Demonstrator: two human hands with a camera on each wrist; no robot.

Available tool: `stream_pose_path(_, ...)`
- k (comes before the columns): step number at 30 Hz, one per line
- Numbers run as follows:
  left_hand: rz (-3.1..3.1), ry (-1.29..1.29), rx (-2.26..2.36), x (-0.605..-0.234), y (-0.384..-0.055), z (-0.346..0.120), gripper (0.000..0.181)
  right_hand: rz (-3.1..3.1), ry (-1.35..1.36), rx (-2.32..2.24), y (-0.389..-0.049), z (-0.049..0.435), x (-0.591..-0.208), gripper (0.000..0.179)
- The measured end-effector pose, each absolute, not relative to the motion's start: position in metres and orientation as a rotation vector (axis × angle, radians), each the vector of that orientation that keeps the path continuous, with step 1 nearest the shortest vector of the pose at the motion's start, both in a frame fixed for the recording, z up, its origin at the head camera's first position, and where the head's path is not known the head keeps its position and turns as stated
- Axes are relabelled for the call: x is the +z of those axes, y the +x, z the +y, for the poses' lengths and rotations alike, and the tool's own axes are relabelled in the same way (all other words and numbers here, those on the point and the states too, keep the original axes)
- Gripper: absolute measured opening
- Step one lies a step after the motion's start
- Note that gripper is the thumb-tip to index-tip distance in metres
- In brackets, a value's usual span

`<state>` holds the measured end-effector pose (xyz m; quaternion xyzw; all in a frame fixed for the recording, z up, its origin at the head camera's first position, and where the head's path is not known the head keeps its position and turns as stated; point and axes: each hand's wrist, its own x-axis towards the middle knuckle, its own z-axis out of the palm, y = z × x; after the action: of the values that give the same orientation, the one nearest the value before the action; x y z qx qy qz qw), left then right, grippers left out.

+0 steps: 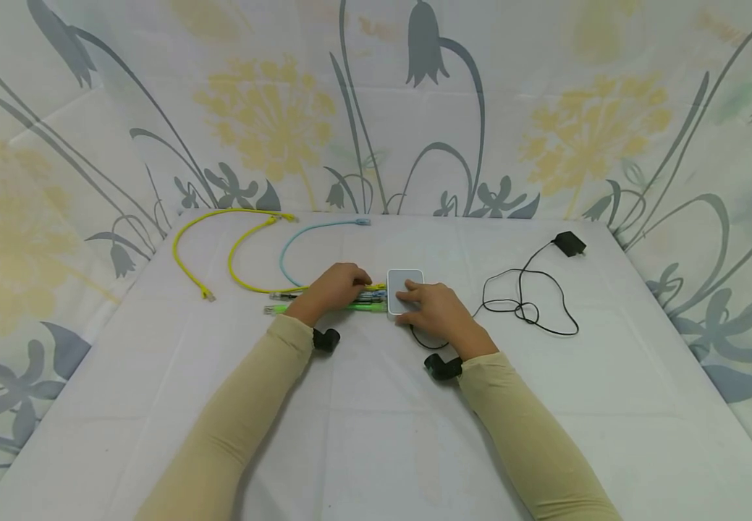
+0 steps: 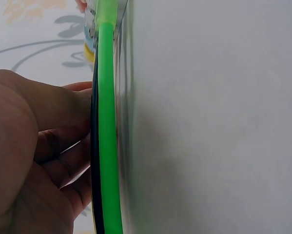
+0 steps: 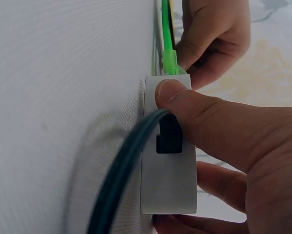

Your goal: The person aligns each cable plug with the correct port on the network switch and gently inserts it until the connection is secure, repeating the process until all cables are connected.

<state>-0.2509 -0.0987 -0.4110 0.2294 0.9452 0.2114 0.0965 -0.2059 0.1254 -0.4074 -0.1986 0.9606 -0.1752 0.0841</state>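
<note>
A small white network switch [image 1: 404, 273] lies on the table, with several network cables running into its left side. My right hand [image 1: 437, 310] holds it, the thumb on its near side beside the black power plug [image 3: 169, 144]. My left hand [image 1: 333, 291] is at the switch's left side, its fingers pinching the yellow network cable [image 1: 278, 291] close to the plug; the exact grip is partly hidden. Nearest the front, a green network cable [image 2: 107, 122] is plugged in, with a black cable [image 2: 94, 161] beside it. Their free ends point left.
Another yellow cable [image 1: 183, 255] lies curved at the back left, near a light blue cable [image 1: 291, 242]. At the right, a black power adapter [image 1: 569, 244] lies with its thin cord [image 1: 561, 293] looped on the white tablecloth [image 1: 376, 434]. A flowered curtain [image 1: 376, 108] hangs behind.
</note>
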Motion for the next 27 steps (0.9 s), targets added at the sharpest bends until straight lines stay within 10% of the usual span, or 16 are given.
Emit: stream_pose_path(27, 2.894, 0.635, 0.682, -0.398, -0.236, -0.148, 0.028, 2.867, -0.594, -0.547, -0.206, 0.126, -0.411, 0.057)
